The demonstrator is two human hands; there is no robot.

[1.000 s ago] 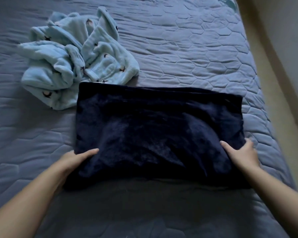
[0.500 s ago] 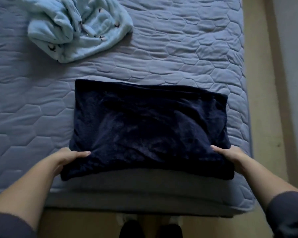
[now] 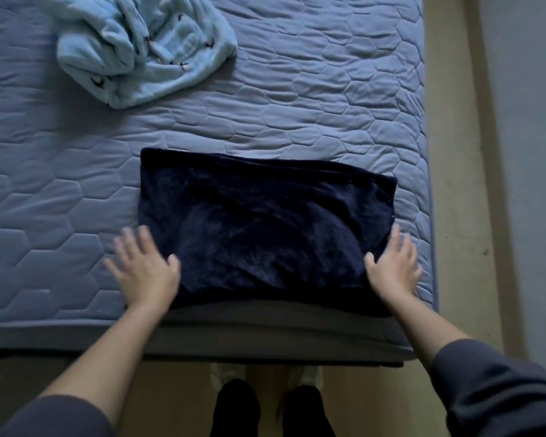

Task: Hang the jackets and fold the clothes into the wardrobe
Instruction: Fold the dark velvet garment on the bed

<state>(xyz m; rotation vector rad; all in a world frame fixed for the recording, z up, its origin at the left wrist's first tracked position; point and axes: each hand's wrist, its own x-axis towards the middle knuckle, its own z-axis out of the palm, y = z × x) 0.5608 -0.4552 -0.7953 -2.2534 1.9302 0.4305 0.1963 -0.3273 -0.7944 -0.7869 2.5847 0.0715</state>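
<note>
Our left hand [image 3: 142,269] and right hand [image 3: 393,269] are open with fingers spread, holding nothing, one at each short end of the folded dark blue fleece [image 3: 259,228] — it lies long-ways between them, at the mattress [image 3: 297,99] near edge.

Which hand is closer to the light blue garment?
Left. The left hand is at the left edge of the folded navy garment, on the same side as the light blue garment; the right hand is at its right edge, farther off.
</note>
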